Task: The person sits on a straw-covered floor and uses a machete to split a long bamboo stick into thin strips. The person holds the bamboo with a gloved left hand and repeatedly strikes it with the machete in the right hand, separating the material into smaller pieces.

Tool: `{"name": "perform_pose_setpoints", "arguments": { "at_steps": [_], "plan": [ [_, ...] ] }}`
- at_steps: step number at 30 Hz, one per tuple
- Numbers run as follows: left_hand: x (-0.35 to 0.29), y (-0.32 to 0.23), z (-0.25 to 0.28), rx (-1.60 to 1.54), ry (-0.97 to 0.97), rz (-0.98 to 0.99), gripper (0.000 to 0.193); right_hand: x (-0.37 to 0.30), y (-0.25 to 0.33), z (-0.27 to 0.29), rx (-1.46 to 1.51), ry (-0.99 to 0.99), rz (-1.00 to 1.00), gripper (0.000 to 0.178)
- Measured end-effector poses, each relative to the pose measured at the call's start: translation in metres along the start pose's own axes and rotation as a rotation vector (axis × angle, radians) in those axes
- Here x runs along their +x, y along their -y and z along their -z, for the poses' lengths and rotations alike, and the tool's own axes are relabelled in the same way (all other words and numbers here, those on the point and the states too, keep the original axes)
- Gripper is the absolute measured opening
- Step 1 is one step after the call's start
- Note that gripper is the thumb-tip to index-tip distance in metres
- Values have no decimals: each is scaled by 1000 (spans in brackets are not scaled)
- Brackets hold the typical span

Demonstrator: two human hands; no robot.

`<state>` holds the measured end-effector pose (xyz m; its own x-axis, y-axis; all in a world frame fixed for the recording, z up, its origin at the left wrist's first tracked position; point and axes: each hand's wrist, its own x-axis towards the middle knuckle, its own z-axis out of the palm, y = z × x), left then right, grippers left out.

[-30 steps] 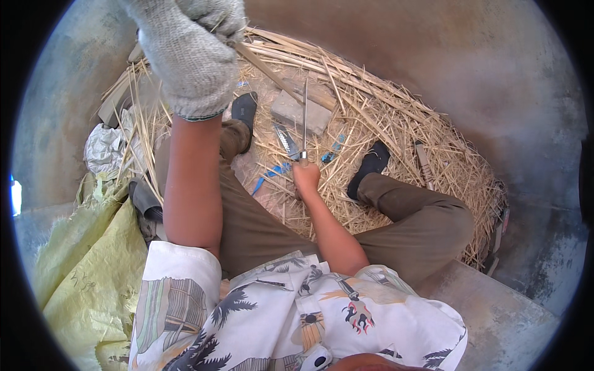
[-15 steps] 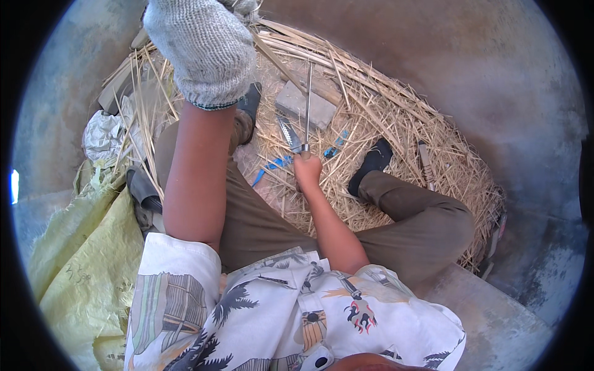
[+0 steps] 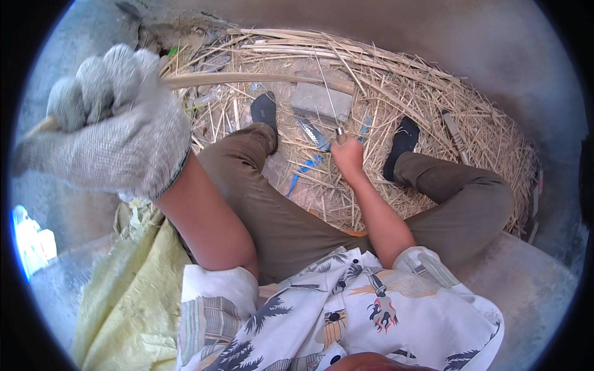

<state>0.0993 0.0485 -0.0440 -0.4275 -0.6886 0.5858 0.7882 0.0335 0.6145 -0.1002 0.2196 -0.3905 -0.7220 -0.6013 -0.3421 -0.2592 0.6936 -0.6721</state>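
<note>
My left hand (image 3: 111, 127), in a knitted grey-white glove, is raised at the left with its fingers curled round a long split bamboo strip (image 3: 241, 78). The strip reaches rightward across the far side, and a short end shows beyond the glove. Bare, my right hand (image 3: 348, 154) grips the handle of a knife (image 3: 326, 85), its long, thin blade pointing up and away, seen nearly edge-on. Beside that hand, a flat blue-grey blade-like piece (image 3: 314, 134) with pale spots lies on the ground. Just beyond it sits a grey block (image 3: 320, 101).
Shavings (image 3: 476, 133) cover the ground, with long bamboo strips (image 3: 291, 42) along the far edge. A wooden-handled tool (image 3: 455, 133) lies at the right. My dark-socked feet flank the block. A pale yellow sack (image 3: 133, 284) lies at the lower left.
My gloved left hand has swung from the top to the far left, bringing the bamboo strip across the view. My right hand keeps its grip on the knife; the whole view has shifted somewhat.
</note>
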Motion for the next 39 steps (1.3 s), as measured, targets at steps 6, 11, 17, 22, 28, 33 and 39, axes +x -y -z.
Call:
{"name": "perform_pose_setpoints", "arguments": {
  "at_steps": [6,11,17,22,28,33,39],
  "plan": [
    [-8,-14,16,50,-173,-118,65,28,5,-5,62,-141,212,26],
    [-2,34,15,95,-271,-116,78,46,-3,-21,61,-27,203,27],
    [3,87,-57,330,-870,-253,78,47,-16,-39,64,15,183,28],
    [11,74,-27,383,-388,-146,77,35,-21,-49,104,4,171,32],
    [22,87,-32,453,-499,-194,77,49,-49,-63,31,68,57,34],
    [24,84,-16,302,-416,-138,77,39,-36,-57,44,72,83,33],
    [28,81,8,96,-94,-130,68,49,-46,-57,8,79,48,32]
  ]
}}
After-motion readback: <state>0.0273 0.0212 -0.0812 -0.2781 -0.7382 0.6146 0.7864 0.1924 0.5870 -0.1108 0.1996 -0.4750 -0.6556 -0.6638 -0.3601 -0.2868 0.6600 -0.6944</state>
